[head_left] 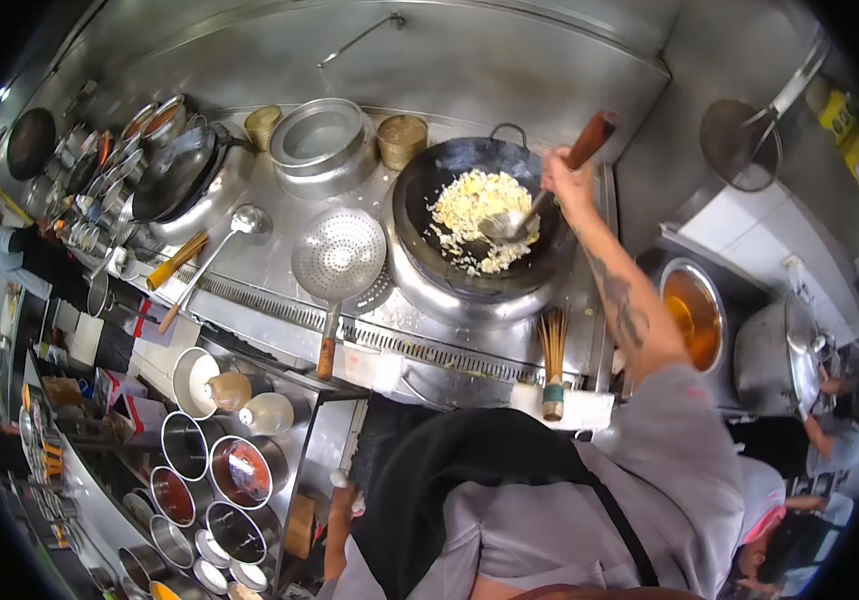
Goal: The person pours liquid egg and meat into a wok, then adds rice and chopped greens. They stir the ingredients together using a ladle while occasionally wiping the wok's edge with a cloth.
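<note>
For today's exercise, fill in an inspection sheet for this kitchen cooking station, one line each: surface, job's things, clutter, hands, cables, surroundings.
Surface: steel range top, bare metal between the pots.
Job's things: black wok holding pale yellow food; ladle with its bowl in the food.
Clutter: perforated skimmer, second ladle, bamboo brush, steel pot.
Hands: right hand grips the ladle's wooden handle; left hand not in view.
Cables: nothing seen.
Surroundings: sauce containers lower left; other people at both edges.
</note>
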`<state>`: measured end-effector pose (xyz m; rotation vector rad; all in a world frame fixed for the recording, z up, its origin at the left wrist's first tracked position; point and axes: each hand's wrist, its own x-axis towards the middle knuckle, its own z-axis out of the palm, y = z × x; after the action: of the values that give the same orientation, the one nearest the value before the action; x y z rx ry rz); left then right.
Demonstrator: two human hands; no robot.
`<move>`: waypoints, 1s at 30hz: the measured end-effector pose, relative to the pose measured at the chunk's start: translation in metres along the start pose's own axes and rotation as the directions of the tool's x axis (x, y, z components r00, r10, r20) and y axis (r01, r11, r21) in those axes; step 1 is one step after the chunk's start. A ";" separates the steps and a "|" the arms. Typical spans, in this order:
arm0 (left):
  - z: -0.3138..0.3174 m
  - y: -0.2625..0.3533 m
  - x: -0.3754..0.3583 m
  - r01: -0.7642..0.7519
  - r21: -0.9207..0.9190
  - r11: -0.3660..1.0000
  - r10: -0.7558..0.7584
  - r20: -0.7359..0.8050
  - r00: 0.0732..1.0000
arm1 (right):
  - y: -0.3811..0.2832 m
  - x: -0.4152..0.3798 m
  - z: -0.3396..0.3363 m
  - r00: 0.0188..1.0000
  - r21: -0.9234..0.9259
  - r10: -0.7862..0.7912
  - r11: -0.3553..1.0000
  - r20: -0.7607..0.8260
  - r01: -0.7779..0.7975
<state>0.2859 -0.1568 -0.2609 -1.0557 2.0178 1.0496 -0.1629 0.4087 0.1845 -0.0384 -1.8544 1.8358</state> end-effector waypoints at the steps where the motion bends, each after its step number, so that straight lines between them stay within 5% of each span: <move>1: 0.000 -0.001 0.001 -0.019 -0.002 1.000 0.019 -0.006 1.000 | 0.009 0.014 -0.017 0.986 -0.059 -0.073 0.995 0.152 0.083; 3: -0.002 -0.001 -0.002 -0.058 -0.033 0.998 0.058 -0.018 0.998 | -0.011 0.050 -0.037 0.991 -0.023 -0.083 0.996 -0.109 0.081; 5: -0.007 0.009 -0.014 -0.104 -0.068 0.992 0.102 -0.037 0.994 | -0.025 0.072 -0.061 0.880 0.044 -0.176 0.975 -0.440 0.217; 7: -0.010 0.027 -0.024 -0.143 -0.061 0.988 0.141 -0.041 0.989 | -0.002 0.057 -0.071 0.845 0.069 -0.150 0.974 -0.514 0.215; 9: -0.015 0.038 -0.025 -0.192 -0.018 0.981 0.191 -0.043 0.981 | 0.043 0.040 -0.033 0.871 0.111 -0.142 0.970 -0.471 0.218; 11: -0.015 0.042 -0.032 -0.235 0.019 0.972 0.235 -0.036 0.971 | 0.032 0.042 0.002 0.977 0.370 0.049 0.929 -0.208 0.032; 12: -0.016 0.041 -0.037 -0.250 0.036 0.968 0.251 -0.034 0.967 | 0.009 0.046 0.015 0.994 0.298 0.051 0.954 -0.093 -0.021; 15: -0.025 0.031 -0.045 -0.288 0.082 0.954 0.292 -0.044 0.955 | -0.056 0.044 0.029 0.995 0.257 0.077 0.965 -0.064 -0.058; 16: -0.027 0.032 -0.048 -0.303 0.093 0.948 0.309 -0.050 0.950 | -0.065 0.033 0.024 0.996 0.216 -0.027 0.975 -0.084 0.045; 19: -0.028 0.020 -0.057 -0.347 0.135 0.928 0.356 -0.048 0.933 | 0.000 0.023 0.049 0.984 0.256 0.010 0.966 -0.180 0.037; 25: -0.016 0.017 -0.057 -0.447 0.195 0.873 0.464 -0.049 0.885 | -0.040 0.028 0.060 0.975 0.372 -0.167 0.904 -0.148 0.211; 28: -0.021 0.004 -0.066 -0.486 0.251 0.837 0.509 -0.029 0.860 | 0.040 0.045 0.074 1.000 0.120 -0.018 0.993 -0.001 0.018; 30: -0.020 0.009 -0.065 -0.521 0.277 0.807 0.547 -0.022 0.837 | 0.025 0.087 0.066 0.989 -0.010 -0.139 0.990 -0.057 0.139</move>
<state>0.3069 -0.1468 -0.1962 -0.4026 2.5358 0.9657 -0.2709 0.3828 0.1950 0.0350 -1.7774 1.7167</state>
